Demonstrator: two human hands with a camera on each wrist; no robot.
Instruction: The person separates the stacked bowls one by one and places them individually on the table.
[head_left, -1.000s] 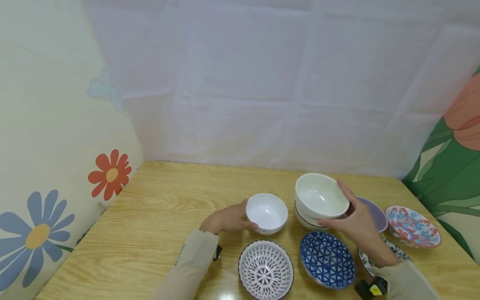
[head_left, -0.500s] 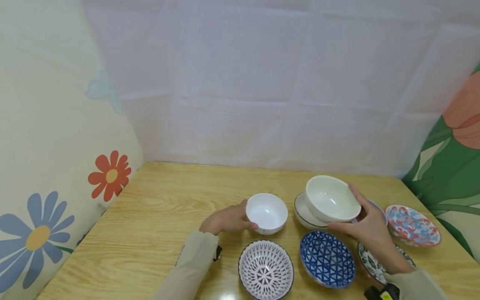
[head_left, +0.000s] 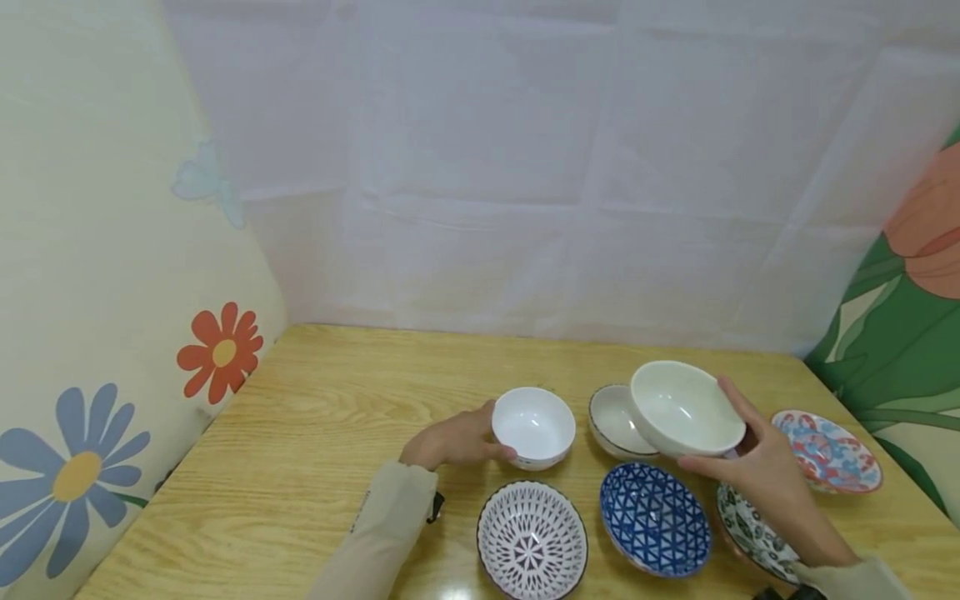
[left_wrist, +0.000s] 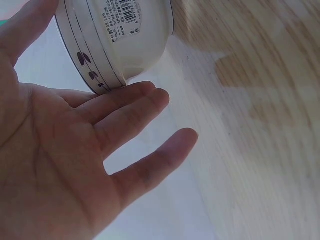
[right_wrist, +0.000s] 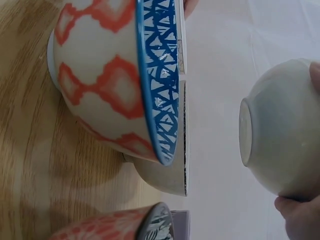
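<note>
In the head view my left hand point(head_left: 457, 437) holds a small white bowl point(head_left: 532, 425) by its side, thumb near the front rim. The left wrist view shows that bowl point(left_wrist: 115, 40) with a barcode label and dark leaf marks, fingertips against its rim. My right hand point(head_left: 768, 467) grips a larger cream bowl point(head_left: 686, 408), tilted and held up between thumb and fingers. In the right wrist view the cream bowl point(right_wrist: 290, 130) hangs above the level of the other bowls. It partly covers a dark-rimmed pale bowl point(head_left: 615, 421) in the head view.
Nearer the front stand a purple-and-white patterned bowl point(head_left: 532, 542), a blue triangle-patterned bowl point(head_left: 656, 521) and a dark floral bowl point(head_left: 757, 533), partly behind the right arm. A red-and-blue bowl point(head_left: 828, 454) stands far right. A white cloth point(head_left: 480, 167) hangs behind the wooden table point(head_left: 337, 400).
My right hand has carried the cream bowl to the right and slightly toward me, uncovering more of the dark-rimmed bowl and covering the purple one. My left hand and the white bowl stay put.
</note>
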